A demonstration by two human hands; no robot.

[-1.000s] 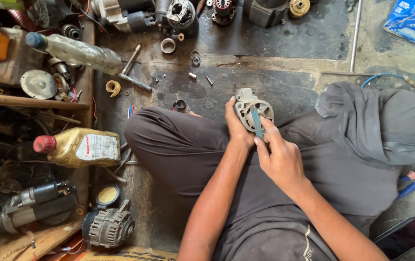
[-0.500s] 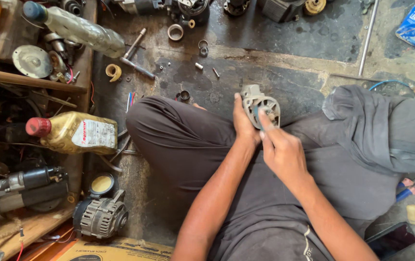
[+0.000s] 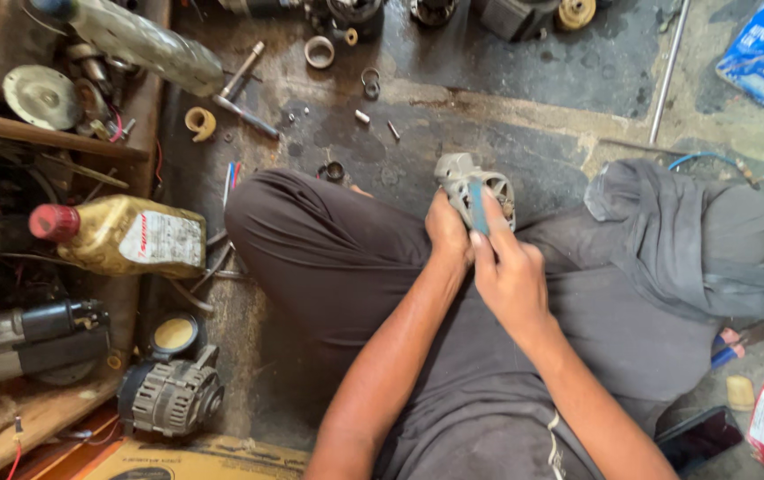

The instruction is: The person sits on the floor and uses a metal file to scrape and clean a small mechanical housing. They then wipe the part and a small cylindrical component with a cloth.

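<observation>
I sit cross-legged on a stained floor. My left hand point(image 3: 447, 233) grips a grey cast-metal housing point(image 3: 464, 182) from below and holds it above my knees. My right hand point(image 3: 506, 268) presses a small blue-grey strip point(image 3: 478, 206), perhaps abrasive paper, against the housing's face with its fingers. Both forearms reach up from the bottom of the view. The housing's underside is hidden by my fingers.
An oil bottle with a red cap point(image 3: 124, 236) lies at left beside a starter motor point(image 3: 31, 342) and an alternator point(image 3: 171, 396). Rings, bolts and a T-handled wrench point(image 3: 241, 91) are scattered ahead. A grey cloth point(image 3: 667, 231) drapes my right knee.
The view has drifted so everything sits slightly lower and closer. My right hand's fingers have slid the strip a little over the housing; the left hand keeps its grip.
</observation>
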